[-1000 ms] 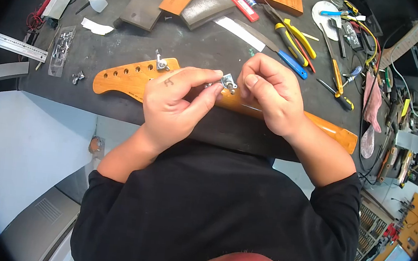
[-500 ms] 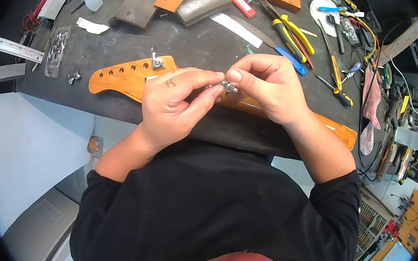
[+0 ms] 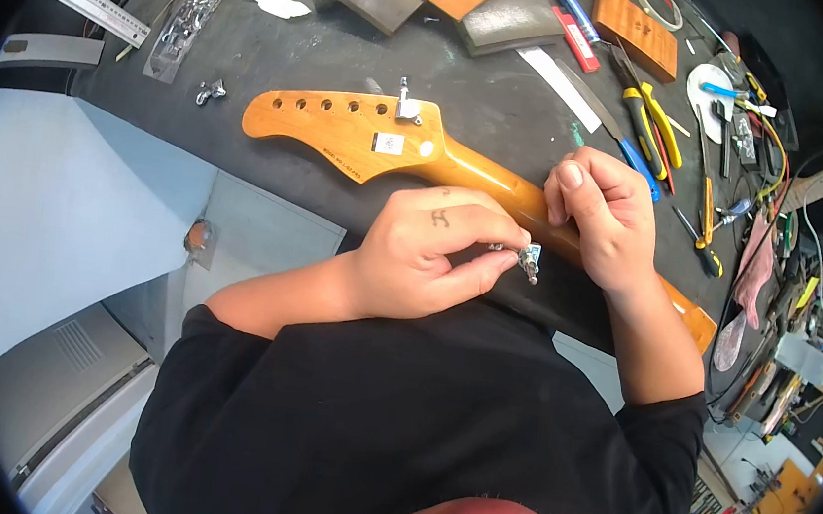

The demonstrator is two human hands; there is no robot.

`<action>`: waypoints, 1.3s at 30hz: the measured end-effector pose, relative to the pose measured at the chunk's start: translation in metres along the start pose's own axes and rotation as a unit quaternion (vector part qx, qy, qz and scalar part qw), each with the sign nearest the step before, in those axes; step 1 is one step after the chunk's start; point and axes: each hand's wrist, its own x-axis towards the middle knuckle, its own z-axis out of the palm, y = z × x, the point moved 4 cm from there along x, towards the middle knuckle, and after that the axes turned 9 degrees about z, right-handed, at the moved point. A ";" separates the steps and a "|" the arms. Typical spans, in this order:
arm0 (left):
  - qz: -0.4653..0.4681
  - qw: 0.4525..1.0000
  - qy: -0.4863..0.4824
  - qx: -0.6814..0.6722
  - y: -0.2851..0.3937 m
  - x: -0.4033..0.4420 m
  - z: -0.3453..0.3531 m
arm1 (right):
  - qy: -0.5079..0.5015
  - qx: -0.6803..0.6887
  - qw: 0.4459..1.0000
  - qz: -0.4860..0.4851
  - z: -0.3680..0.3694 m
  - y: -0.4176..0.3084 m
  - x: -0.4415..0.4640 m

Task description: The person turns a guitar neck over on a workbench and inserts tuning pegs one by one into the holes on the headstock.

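Between thumb and index finger, my left hand pinches a small metal tuning machine, held in front of the bench edge. My right hand is closed beside the neck, its fingertips curled against the thumb; anything in them is hidden or too small to name. A wooden guitar neck lies across the bench with its headstock to the left. One metal tuner sits on the headstock near a row of several holes. Another loose tuner lies left of the headstock.
A plastic bag of hardware and a steel ruler lie at the back left. Sanding blocks, yellow-handled pliers, a screwdriver and a wooden block are spread across the back and right.
The view has shifted, so the bench shows more to the right. My right hand has come off the tuner and is apart from my left hand, which still holds it.
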 end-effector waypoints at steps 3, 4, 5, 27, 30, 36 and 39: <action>0.000 1.000 0.006 0.000 -0.002 -0.001 -0.003 | -0.011 0.029 0.999 -0.015 0.001 0.002 0.000; -0.001 1.000 0.006 0.001 -0.003 -0.001 -0.003 | -0.007 0.037 0.999 -0.006 0.003 0.002 0.000; 0.005 1.000 0.007 -0.003 -0.004 -0.001 -0.002 | -0.005 0.045 0.999 0.004 0.005 0.000 -0.001; -0.081 0.994 0.063 -0.029 -0.014 -0.015 -0.004 | -0.013 -0.142 0.962 -0.234 0.012 -0.019 -0.007; -0.074 0.995 0.059 -0.018 -0.012 -0.013 -0.004 | -0.013 -0.183 0.946 -0.268 0.012 -0.021 -0.007; -0.035 0.996 0.081 -0.026 -0.010 -0.009 -0.004 | -0.005 -0.167 0.951 -0.260 0.013 -0.021 -0.006; -0.020 0.995 0.096 -0.025 -0.012 -0.010 -0.004 | -0.001 -0.153 0.959 -0.239 0.011 -0.017 -0.004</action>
